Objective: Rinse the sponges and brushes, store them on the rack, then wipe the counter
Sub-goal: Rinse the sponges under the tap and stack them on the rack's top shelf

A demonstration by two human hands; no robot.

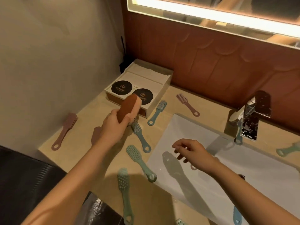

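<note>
My left hand (113,127) grips a brown-topped sponge (129,107) above the beige counter (97,168), near the white box. My right hand (190,151) hovers over the white sink (243,184) with fingers loosely curled and nothing in it that I can see. Several long-handled brushes lie scattered on the counter: a pink one (65,131) at the far left, blue-green ones (140,138), (141,162), (125,194), (157,113) around my left arm, and a pink one (187,104) behind the sink.
A white box (164,82) with two black round labels stands in the back left corner. The dark faucet (254,114) rises behind the sink with a brush (238,135) beside it. More brushes lie at the right edge (287,150) and bottom (237,216). A mirror hangs above.
</note>
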